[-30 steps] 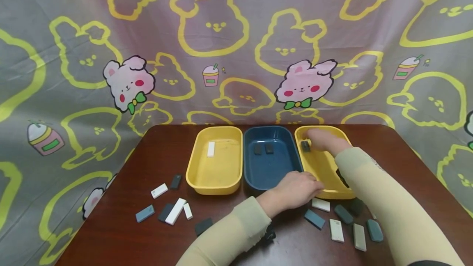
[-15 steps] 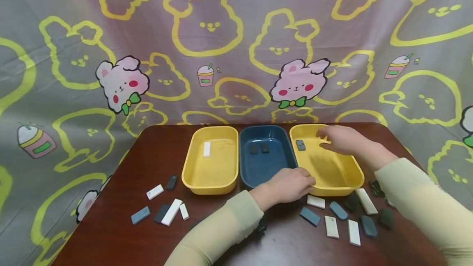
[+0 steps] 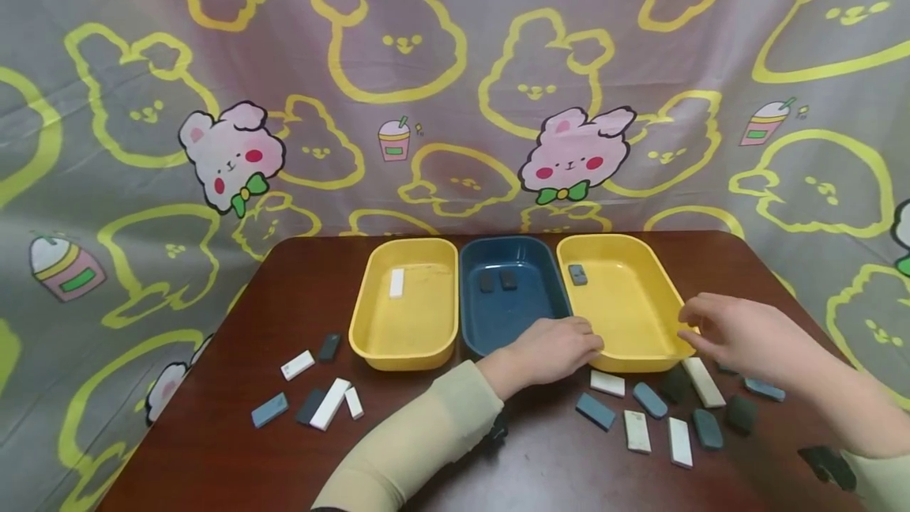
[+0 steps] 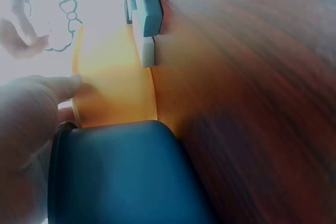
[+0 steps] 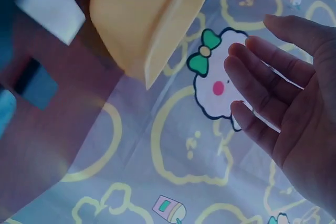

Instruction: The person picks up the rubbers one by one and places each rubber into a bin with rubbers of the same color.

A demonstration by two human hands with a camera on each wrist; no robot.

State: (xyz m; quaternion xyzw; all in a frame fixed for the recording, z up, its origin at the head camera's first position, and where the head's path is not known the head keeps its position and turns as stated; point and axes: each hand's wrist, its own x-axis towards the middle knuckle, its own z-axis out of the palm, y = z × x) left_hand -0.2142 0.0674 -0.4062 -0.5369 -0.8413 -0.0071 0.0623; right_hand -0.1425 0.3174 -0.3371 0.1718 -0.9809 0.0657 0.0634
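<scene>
"There you were: left grip [image 3: 547, 350] curled over the front-left rim of the right-hand yellow tray [image 3: 629, 322], right grip [image 3: 746, 338] loosely parted just beside it, holding nothing!"

"And your blocks?"

"A blue-grey block [image 3: 577, 274] lay inside, far left; a cream block [image 3: 702, 383] lay on the counter [image 3: 295, 291] near the front-right corner. Both seemed light, stiff, perhaps slick; pinching the long sides suited you."

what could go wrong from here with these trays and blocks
The left hand touches the right yellow tray; a tug towards the person might bump it into the white block just in front. The right hand hangs near closely spaced blocks, so picking one up may nudge its neighbours.
</scene>
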